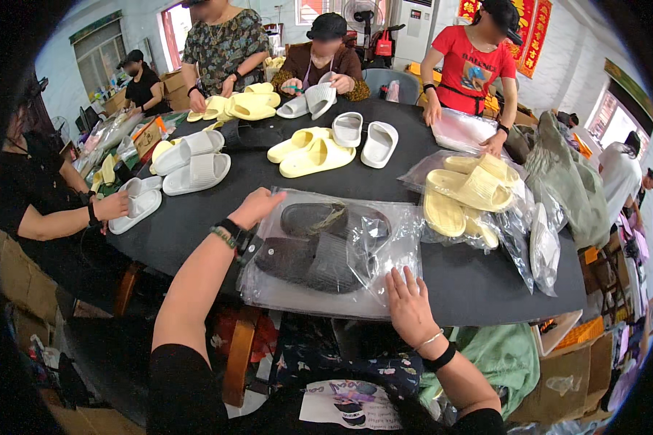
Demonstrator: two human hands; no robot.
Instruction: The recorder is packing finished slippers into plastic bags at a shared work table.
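Note:
In front of me a pair of black slippers (308,262) lies inside a clear plastic bag (403,239), on top of a stack of similar bags at the near table edge. My left hand (256,208) is closed on the far left corner of the bag. Flat against the bag's near right part rests my right hand (411,303), fingers apart and holding nothing. Just beyond the bag are yellow slippers (318,158) and a white slipper (379,143). Light grey slippers (196,174) sit to the left.
Bagged yellow slippers (471,190) are heaped on the right of the black table (486,279). A person's hand (112,205) touches a white slipper at left. Across the table, co-workers handle slippers and a stack of clear bags (468,132). A green sack (504,362) hangs below the near edge.

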